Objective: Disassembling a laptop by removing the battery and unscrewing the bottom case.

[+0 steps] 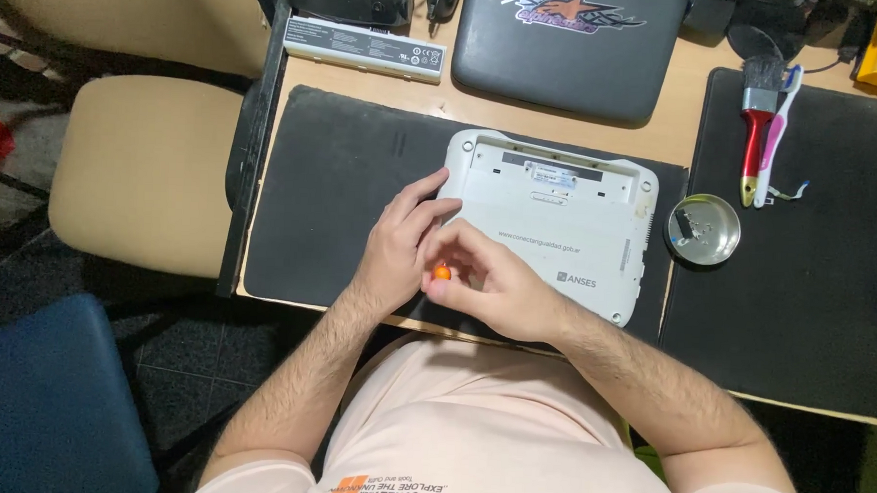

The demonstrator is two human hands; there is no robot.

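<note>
- Grey battery pack (pixel 364 48), long, at the worktop's (pixel 666 138) far edge.
- Dark closed laptop (pixel 567 49) with a sticker on its lid.
- Round metal dish (pixel 703 230) holding a small part.
- Red-handled brush (pixel 755 121) beside a white and pink toothbrush (pixel 779 127) on a black mat (pixel 797 288).
- Beige chair (pixel 140 168); blue seat (pixel 54 398).

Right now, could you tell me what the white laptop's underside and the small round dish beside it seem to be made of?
White laptop: matte plastic, probably, from its moulded edges and dull sheen. Round dish: metal, it seems, from its bright silvery reflections.
</note>
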